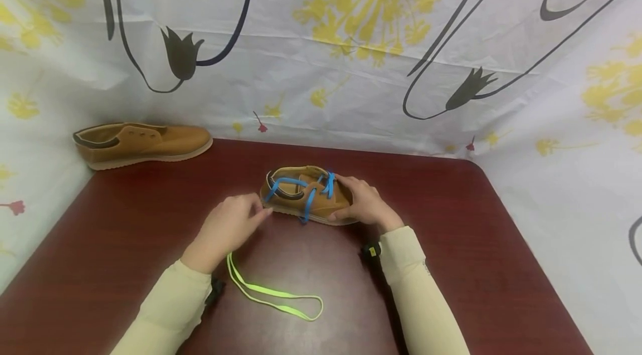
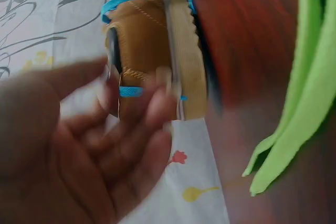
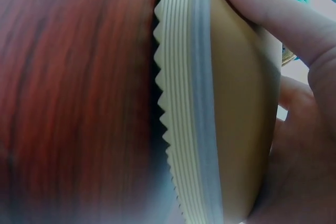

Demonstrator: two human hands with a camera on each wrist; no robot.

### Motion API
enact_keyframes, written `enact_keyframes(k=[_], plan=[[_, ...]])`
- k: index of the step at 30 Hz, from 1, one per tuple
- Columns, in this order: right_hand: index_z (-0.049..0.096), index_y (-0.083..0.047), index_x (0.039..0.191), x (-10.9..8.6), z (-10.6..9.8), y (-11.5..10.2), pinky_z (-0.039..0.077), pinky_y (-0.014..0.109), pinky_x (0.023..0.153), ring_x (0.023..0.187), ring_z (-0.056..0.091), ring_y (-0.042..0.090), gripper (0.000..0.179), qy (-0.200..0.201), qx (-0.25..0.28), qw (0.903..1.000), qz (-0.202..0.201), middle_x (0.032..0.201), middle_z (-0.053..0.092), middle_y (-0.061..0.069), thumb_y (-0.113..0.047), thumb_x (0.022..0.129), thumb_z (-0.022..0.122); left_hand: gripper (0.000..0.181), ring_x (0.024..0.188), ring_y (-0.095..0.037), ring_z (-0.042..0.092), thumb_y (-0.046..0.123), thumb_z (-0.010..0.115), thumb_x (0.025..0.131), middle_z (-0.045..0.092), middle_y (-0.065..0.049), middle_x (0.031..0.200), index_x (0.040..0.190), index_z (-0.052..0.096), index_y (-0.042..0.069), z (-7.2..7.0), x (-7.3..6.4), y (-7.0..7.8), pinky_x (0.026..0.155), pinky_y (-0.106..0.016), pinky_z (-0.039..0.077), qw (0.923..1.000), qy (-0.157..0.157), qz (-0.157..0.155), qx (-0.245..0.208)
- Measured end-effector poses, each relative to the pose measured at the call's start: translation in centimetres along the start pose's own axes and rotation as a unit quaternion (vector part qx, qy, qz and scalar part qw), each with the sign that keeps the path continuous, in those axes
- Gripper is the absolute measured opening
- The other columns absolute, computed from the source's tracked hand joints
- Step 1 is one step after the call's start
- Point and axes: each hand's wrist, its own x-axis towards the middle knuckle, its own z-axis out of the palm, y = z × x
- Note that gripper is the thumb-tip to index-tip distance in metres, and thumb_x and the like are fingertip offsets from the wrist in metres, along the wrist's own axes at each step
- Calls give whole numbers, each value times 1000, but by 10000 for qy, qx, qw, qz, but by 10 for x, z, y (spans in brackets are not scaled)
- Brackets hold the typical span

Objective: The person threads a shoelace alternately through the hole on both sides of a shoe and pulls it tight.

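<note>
Lying near the frame's centre, a tan low-cut shoe with a flat blue lace is gripped at its toe by the right hand, while beside its heel the left hand is half-bent, though whether anything is pinched cannot be told.

From my end, no readable text, brand or number. Tiny dark marks on right sleeve, yellow patch on black wrist device: I can't decipher either.
</note>
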Motion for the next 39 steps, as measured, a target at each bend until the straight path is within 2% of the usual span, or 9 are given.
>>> enact_keyframes(k=[4,11,16,20,24,30,32,34,39], plan=[[35,-18,158,-2,0,0,30,63,116,141,44,36,101,21,29,10000,48,156,46,13,-43,76,87,30,72,-22,64,26,76,91,69,-9,89,107,64,4,7,5,-6,62,-40,54,9983,343,-447,129],[35,-18,158,-5,-1,0,29,63,116,141,44,36,99,73,-23,9999,90,156,45,13,-43,77,87,39,98,-28,69,20,74,93,71,-14,107,122,58,0,22,19,-13,86,-47,57,9966,-265,-684,-382],[36,-17,158,-4,-2,0,27,64,117,142,43,37,98,75,-49,9999,71,157,45,13,-43,78,86,31,81,-19,68,17,73,93,73,-8,89,117,59,2,22,21,-14,74,-39,56,9930,-523,-812,-677],[36,-16,158,-4,-1,1,27,64,117,142,43,37,98,109,-57,9999,47,157,45,13,-43,78,86,13,70,-16,61,20,72,94,69,-3,77,93,68,7,24,23,-15,65,-32,50,9920,-774,-804,-591],[36,-16,158,-5,0,2,27,64,117,143,41,38,99,111,-48,9999,35,158,44,14,-43,78,87,19,62,-15,56,19,70,94,67,-1,68,77,71,11,23,22,-15,59,-28,44,9903,-951,-785,-643],[36,-16,158,-6,-1,0,28,64,115,142,41,39,99,131,-36,9999,17,157,44,15,-42,77,87,27,59,-14,61,30,69,95,68,-2,66,81,71,7,20,24,-13,55,-28,46,9861,-603,-1133,-1053],[36,-16,158,-5,-2,-1,28,64,115,142,41,39,99,137,-10,9999,25,157,44,15,-42,77,87,38,55,-12,63,34,63,100,70,-3,64,79,71,3,19,25,-12,53,-26,48,9756,-759,-1247,-1639],[35,-16,158,-5,-2,-1,28,65,115,143,41,39,99,135,1,9999,0,157,44,15,-42,78,87,48,53,-11,65,34,50,105,73,-7,66,84,72,-3,19,27,-11,52,-25,51,9499,-1230,-1342,-2540],[34,-16,159,-4,1,-1,27,66,116,144,39,39,100,96,40,9999,2,158,43,14,-43,78,86,59,72,-13,72,30,26,111,77,-14,93,124,60,-16,25,29,-12,67,-26,59,8486,-2130,-1532,-4594]])
